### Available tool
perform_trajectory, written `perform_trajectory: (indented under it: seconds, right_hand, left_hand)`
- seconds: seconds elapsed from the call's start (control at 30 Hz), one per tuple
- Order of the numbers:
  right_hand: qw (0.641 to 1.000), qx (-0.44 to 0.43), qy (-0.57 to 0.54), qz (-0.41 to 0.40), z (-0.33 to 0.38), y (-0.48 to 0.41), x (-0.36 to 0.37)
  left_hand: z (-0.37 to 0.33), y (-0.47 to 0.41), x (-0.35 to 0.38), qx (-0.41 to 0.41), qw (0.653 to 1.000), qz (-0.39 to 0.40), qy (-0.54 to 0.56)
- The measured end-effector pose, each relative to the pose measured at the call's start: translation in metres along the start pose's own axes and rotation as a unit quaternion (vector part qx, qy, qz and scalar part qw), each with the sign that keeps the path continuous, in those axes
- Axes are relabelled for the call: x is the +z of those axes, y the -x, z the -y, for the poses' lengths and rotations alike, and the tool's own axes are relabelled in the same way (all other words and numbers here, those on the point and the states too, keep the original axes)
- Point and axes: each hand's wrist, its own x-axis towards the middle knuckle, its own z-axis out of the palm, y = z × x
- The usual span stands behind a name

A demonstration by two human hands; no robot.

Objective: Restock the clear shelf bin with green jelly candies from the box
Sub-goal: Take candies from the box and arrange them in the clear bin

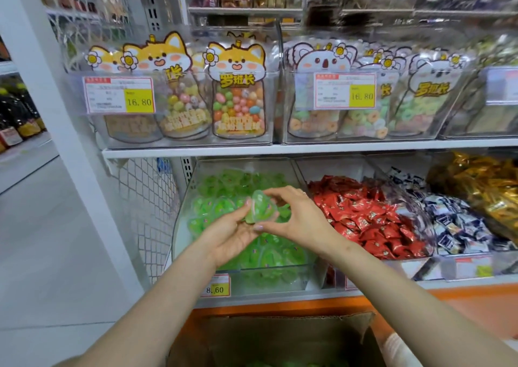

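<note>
1. I see the left hand (232, 228) and the right hand (294, 216) brought together, both holding one green jelly candy (259, 209).
2. The left hand cups the candy from below. The right hand pinches it between thumb and fingers.
3. The clear shelf bin (179, 226) sits directly beneath and beyond both hands, holding loose green candies (213, 207).
4. The box (280, 336) stands open below the forearms, nearer me.
5. Red-wrapped candies (372, 218) lie just right of the right hand.
</note>
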Motion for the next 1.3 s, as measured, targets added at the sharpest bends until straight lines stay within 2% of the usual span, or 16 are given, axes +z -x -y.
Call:
perform_trajectory:
  seconds: [0.1, 0.17, 0.23, 0.3, 0.37, 0.43, 0.47, 0.5, 0.6, 0.7, 0.83, 0.93, 1.07, 1.17, 1.3]
  right_hand:
    - [1.0, 0.007, -0.002, -0.016, 0.002, 0.0, 0.001]
    - [1.0, 0.011, 0.011, -0.013, 0.0, 0.0, -0.001]
    - [0.999, 0.011, 0.023, -0.02, -0.005, 0.0, -0.008]
    - [0.998, 0.021, 0.044, -0.028, -0.012, -0.001, -0.02]
    - [0.995, 0.031, 0.09, -0.023, -0.02, -0.004, -0.033]
    - [0.986, 0.029, 0.165, 0.006, -0.027, -0.008, -0.041]
    - [0.978, 0.024, 0.204, 0.035, -0.03, -0.011, -0.043]
    - [0.969, 0.017, 0.239, 0.067, -0.031, -0.013, -0.043]
    - [0.936, -0.014, 0.321, 0.142, -0.026, -0.02, -0.036]
    - [0.916, -0.024, 0.36, 0.173, -0.024, -0.028, -0.029]
    - [0.908, -0.015, 0.376, 0.185, -0.026, -0.043, -0.033]
    - [0.903, -0.008, 0.375, 0.21, -0.031, -0.049, -0.041]
    - [0.888, -0.018, 0.399, 0.23, -0.035, -0.05, -0.042]
    - [0.888, -0.028, 0.401, 0.221, -0.037, -0.051, -0.038]
    - [0.892, -0.031, 0.392, 0.221, -0.035, -0.048, -0.035]
  left_hand:
    - [-0.001, -0.004, 0.002, 0.008, 1.0, 0.011, -0.018]
    - [-0.002, -0.01, 0.001, 0.033, 0.991, -0.001, -0.128]
    - [-0.006, -0.015, -0.001, 0.091, 0.951, -0.046, -0.291]
    - [-0.013, -0.019, -0.01, 0.178, 0.884, -0.084, -0.423]
    - [-0.024, -0.021, -0.023, 0.269, 0.773, -0.101, -0.565]
    - [-0.031, -0.02, -0.036, 0.318, 0.653, -0.096, -0.68]
    - [-0.034, -0.018, -0.041, 0.327, 0.622, -0.088, -0.706]
    - [-0.036, -0.017, -0.045, 0.333, 0.604, -0.079, -0.72]
    - [-0.039, -0.013, -0.054, 0.337, 0.574, -0.054, -0.745]
    - [-0.039, -0.01, -0.06, 0.328, 0.559, -0.05, -0.76]
    - [-0.034, -0.006, -0.064, 0.325, 0.552, -0.029, -0.767]
    - [-0.032, -0.002, -0.063, 0.325, 0.529, -0.024, -0.783]
    - [-0.02, -0.006, -0.055, 0.334, 0.464, 0.019, -0.82]
    - [-0.002, -0.019, -0.046, 0.319, 0.453, 0.061, -0.83]
    - [0.019, -0.042, -0.043, 0.312, 0.434, 0.04, -0.844]
